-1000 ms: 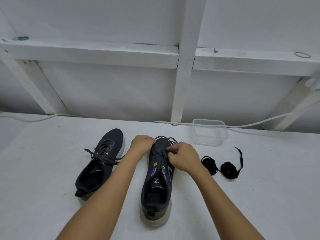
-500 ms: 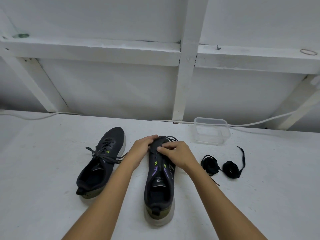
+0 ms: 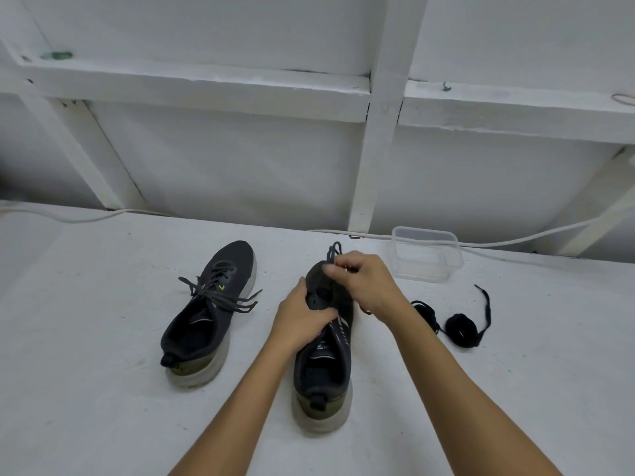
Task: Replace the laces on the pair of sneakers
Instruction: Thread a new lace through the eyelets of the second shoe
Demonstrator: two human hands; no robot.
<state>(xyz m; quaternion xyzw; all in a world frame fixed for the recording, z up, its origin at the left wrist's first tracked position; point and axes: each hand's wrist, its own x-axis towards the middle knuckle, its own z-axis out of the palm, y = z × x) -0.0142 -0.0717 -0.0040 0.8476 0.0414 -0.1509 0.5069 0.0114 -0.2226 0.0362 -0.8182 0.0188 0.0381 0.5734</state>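
Nearest us, the right-hand sneaker (image 3: 323, 372) rests on the white worktop (image 3: 86, 389), heel toward us. Our left hand (image 3: 302, 321) wraps its grip closed around the sneaker's midfoot, thumb across the upper. Our right hand (image 3: 364, 283) pinches the old lace (image 3: 335, 250) closed between thumb and fingers at the toe end. The second sneaker (image 3: 209, 314) lies to the left, laces loose. Two coiled black laces (image 3: 460, 329) lie right of our hands; a clear plastic container (image 3: 426, 255) stands beyond.
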